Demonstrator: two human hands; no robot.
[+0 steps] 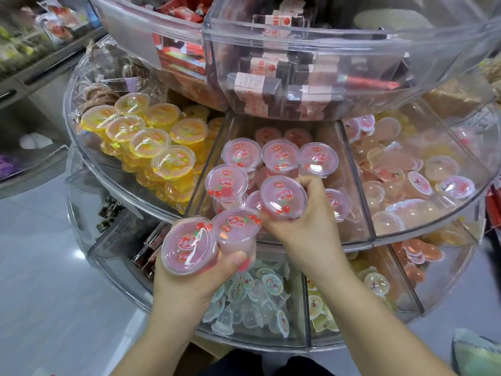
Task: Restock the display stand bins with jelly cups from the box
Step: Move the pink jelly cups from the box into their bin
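Observation:
My left hand (189, 280) grips two pink cherry jelly cups (189, 244) side by side, just in front of the round clear display stand. My right hand (306, 229) holds a third pink jelly cup (283, 196) tilted over the middle bin (363, 202) of the stand's middle tier. That bin holds several pink jelly cups (241, 153), most standing lid-up. The box is out of sight.
The bin to the left holds yellow jelly cups (149, 142); the bin to the right holds small pale jelly cups (414, 183). The lower tier has small clear jellies (252, 308). The upper tier (298, 42) overhangs with wrapped snacks. Grey floor lies to the left.

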